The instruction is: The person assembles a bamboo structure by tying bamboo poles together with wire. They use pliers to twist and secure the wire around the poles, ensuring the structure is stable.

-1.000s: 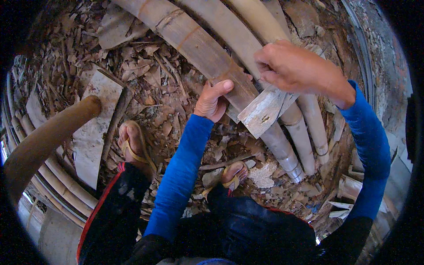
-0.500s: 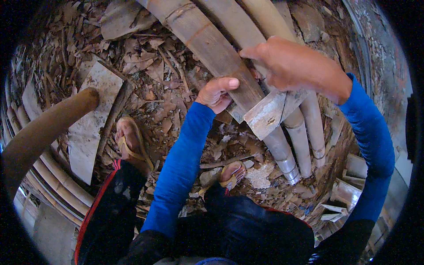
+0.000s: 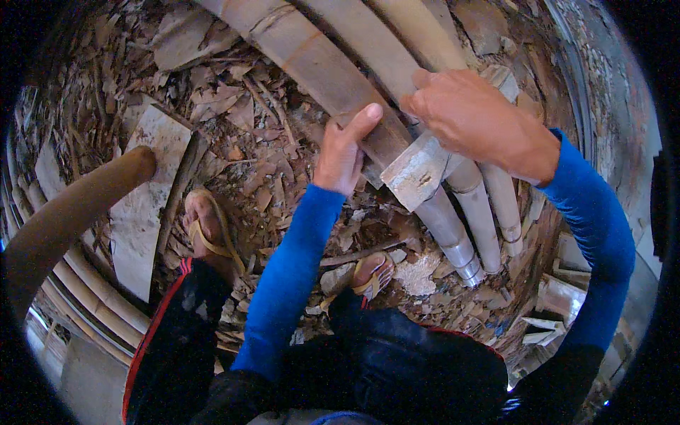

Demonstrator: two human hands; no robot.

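Note:
A long brown bamboo piece [image 3: 322, 71] runs from the far edge toward the middle. My left hand [image 3: 345, 150] grips its left side, with the thumb laid over the top and the fingers hidden beneath. My right hand [image 3: 457, 113] is closed above the neighbouring bamboo pole [image 3: 368, 35], its fingers curled; whatever they may hold is hidden. Just below my right hand, a pale, rough-faced wooden block [image 3: 418, 172] lies across the near end of the brown piece and over the poles.
More bamboo poles [image 3: 499, 202] extend toward me under the block. Dry leaves [image 3: 219, 99] and chips litter the ground around my sandalled feet [image 3: 207, 223]. A dirty board [image 3: 149, 205] and a thick round pole [image 3: 85, 205] are at left. Scrap pieces [image 3: 559, 297] lie at lower right.
My right hand's outstretched index finger has curled in, and the hand has shifted slightly. My left hand has turned more upright, its thumb lifting along the bamboo. The block appears slightly further left.

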